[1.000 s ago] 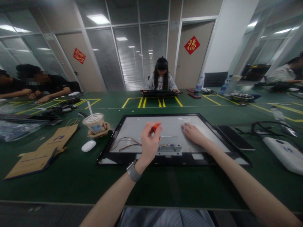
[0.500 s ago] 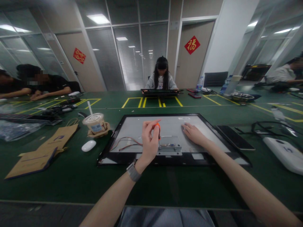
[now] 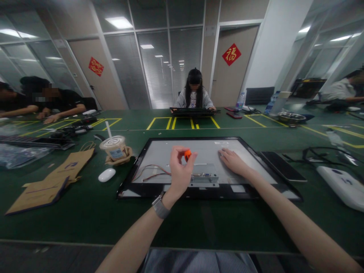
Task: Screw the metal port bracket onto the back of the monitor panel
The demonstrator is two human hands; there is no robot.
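- Head view: your left hand (image 3: 179, 172) pinches the orange screwdriver (image 3: 187, 154) by its handle, between thumb and fingertips. The tool stands upright over the metal connector bracket (image 3: 204, 175) on the monitor back (image 3: 159, 151).
- Since half a second ago, your fingertips have shifted on the handle, and more orange shows.
- Your right hand (image 3: 233, 161) stays flat on the monitor back to the right of the bracket, fingers spread and holding nothing.

Orange screwdriver handle (image 3: 187, 155) over a pale grey monitor back (image 3: 162, 151) framed in black; dark green table (image 3: 85, 216) with yellow line boxes (far side); white mouse (image 3: 106, 175), brown paper bag (image 3: 54, 180) at left.
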